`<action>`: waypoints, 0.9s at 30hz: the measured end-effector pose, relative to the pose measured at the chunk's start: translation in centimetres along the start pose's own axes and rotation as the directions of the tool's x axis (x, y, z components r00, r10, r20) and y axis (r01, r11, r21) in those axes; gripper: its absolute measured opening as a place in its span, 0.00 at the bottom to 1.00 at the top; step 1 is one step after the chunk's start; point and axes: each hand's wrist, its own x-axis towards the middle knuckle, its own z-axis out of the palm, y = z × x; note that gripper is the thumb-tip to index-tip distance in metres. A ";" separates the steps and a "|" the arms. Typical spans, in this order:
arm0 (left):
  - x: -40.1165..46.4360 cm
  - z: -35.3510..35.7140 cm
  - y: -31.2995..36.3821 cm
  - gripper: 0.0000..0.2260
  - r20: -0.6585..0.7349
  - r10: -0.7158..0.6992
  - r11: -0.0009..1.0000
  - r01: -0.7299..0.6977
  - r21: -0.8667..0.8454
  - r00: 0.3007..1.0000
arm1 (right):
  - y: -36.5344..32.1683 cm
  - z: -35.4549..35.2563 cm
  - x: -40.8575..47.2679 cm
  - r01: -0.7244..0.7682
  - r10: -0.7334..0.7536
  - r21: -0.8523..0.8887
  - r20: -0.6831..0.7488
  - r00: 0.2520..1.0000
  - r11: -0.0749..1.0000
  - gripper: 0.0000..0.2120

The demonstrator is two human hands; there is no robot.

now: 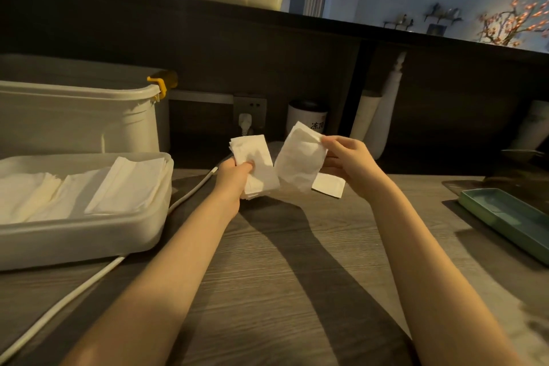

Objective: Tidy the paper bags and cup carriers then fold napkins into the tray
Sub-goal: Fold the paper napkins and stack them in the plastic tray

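My left hand (234, 177) grips a small stack of folded white napkins (255, 163) above the wooden table, thumb pressed on its front. My right hand (347, 162) pinches the top edge of a single white napkin (298, 157), which hangs loosely just right of the stack. Another folded napkin (329, 185) lies flat on the table under my right hand. At the left stands a white plastic tray (89, 239) holding several rows of folded napkins (127, 187).
A white cable (98, 275) runs across the table from a wall socket (248, 116). A large lidded white bin (74, 119) stands behind the tray. A green tray (505, 218) sits at the right edge. A white cup (306, 117) and tall rolls stand at the back.
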 end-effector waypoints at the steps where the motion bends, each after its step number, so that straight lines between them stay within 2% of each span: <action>1: 0.0 0.0 0.0 0.16 0.002 -0.004 1.000 0.004 -0.001 1.000 | 0.0 0.2 -0.1 -0.041 0.038 0.041 0.058 0.998 0.998 0.12; 4: -0.3 0.3 0.4 0.16 0.040 -0.046 0.999 0.046 0.017 0.998 | -0.1 0.7 -0.5 -0.151 0.137 0.052 0.204 0.969 0.987 0.15; 6: -0.4 0.5 0.6 0.18 0.052 -0.059 0.997 0.055 0.059 0.997 | -0.3 0.8 -0.6 -0.168 0.153 0.031 0.269 0.951 0.985 0.14; 10: -0.4 0.3 0.5 0.19 0.132 -0.003 0.983 -0.021 0.181 0.991 | -0.7 0.6 -0.8 -0.185 0.135 0.122 0.337 0.932 0.975 0.12; 13: -0.7 0.5 0.6 0.19 0.153 -0.036 0.971 -0.002 0.240 0.988 | -0.7 0.8 -1.0 -0.207 0.153 0.112 0.366 0.918 0.972 0.12; 15: -0.6 0.8 0.6 0.17 0.192 -0.071 0.971 0.023 0.239 0.979 | -0.2 1.1 -0.8 -0.177 0.156 0.037 0.327 0.932 0.983 0.12; 19: -1.0 0.7 0.3 0.12 0.352 -0.093 0.994 0.067 0.086 0.931 | 0.6 1.7 -0.2 -0.128 0.132 -0.041 0.119 0.984 0.991 0.13; 21: -1.0 0.7 0.2 0.11 0.395 -0.098 0.995 0.087 0.046 0.913 | 0.7 1.8 0.0 -0.098 0.102 -0.078 0.062 0.993 0.992 0.13; 24: -1.0 0.9 0.2 0.13 0.423 -0.110 0.992 0.127 -0.011 0.899 | 0.6 2.1 0.1 -0.075 0.075 -0.132 -0.007 0.997 0.988 0.15; 27: -1.1 0.8 0.0 0.15 0.407 -0.119 0.990 0.140 -0.023 0.905 | 0.5 2.3 0.1 -0.129 0.127 -0.078 -0.032 0.991 0.989 0.20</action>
